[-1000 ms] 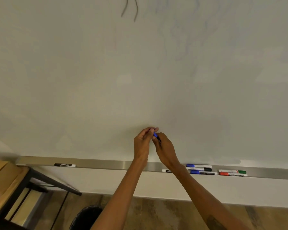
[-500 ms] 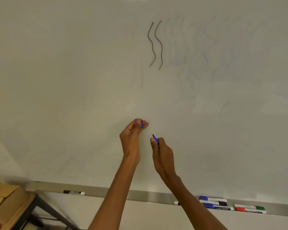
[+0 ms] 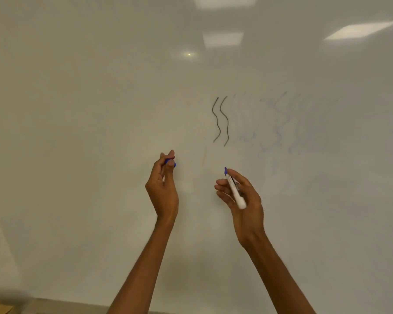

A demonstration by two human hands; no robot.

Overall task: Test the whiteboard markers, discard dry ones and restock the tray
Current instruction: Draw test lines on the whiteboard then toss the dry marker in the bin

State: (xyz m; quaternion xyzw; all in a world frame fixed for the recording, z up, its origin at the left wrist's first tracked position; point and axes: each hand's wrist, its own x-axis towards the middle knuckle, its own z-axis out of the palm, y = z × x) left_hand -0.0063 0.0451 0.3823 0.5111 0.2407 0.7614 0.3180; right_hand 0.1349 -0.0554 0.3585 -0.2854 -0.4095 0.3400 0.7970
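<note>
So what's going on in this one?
A person stands at a whiteboard, testing markers. The right hand holds an uncapped blue marker with its tip up, short of the board. The left hand pinches the blue cap. Two dark wavy test lines sit above, with faint smudged traces to their right.

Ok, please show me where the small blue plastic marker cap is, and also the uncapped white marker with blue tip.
Small blue plastic marker cap [image 3: 174, 165], head view: the visible blue end.
Uncapped white marker with blue tip [image 3: 237, 197], head view: middle of the white barrel.
</note>
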